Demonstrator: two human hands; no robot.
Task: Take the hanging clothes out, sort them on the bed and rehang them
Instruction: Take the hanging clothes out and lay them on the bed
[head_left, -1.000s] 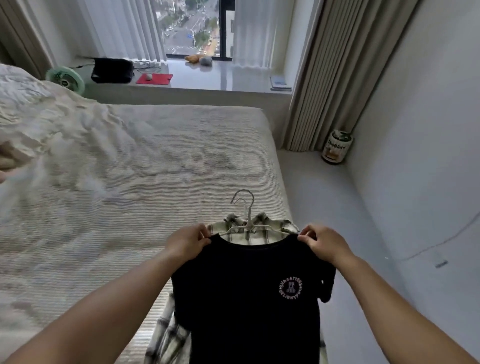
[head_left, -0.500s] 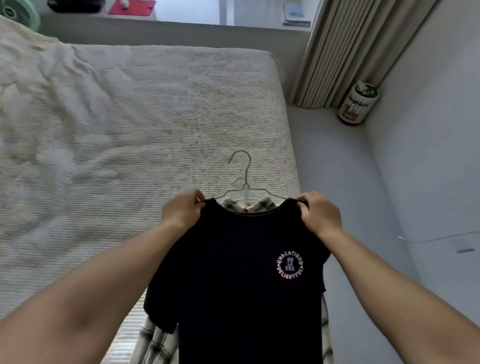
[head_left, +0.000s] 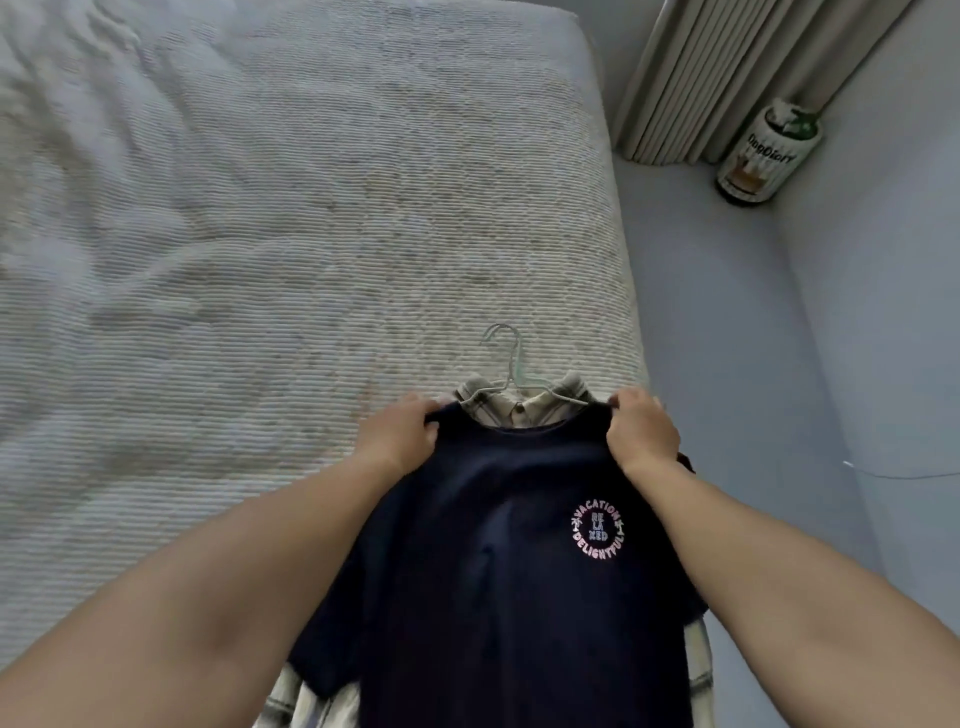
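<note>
Both hands grip the dark T-shirt at its shoulders, left hand and right hand, above the bed edge.

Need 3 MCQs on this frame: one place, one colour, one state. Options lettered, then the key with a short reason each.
1. Where does the bottle stand?
A. on the bed
B. on the floor by the curtain
C. on a shelf

2. What colour is the T-shirt on top?
A. dark navy
B. red
C. white

3. What are the left hand and right hand doing?
A. both hang idle
B. only one touches the T-shirt
C. each grips a shoulder of the T-shirt

Key:
1 B: it stands on the floor beside the curtain, right of the bed.
2 A: the fabric is dark navy, over a plaid shirt on a wire hanger.
3 C: fingers of both hands curl round the shoulder edges.
</note>
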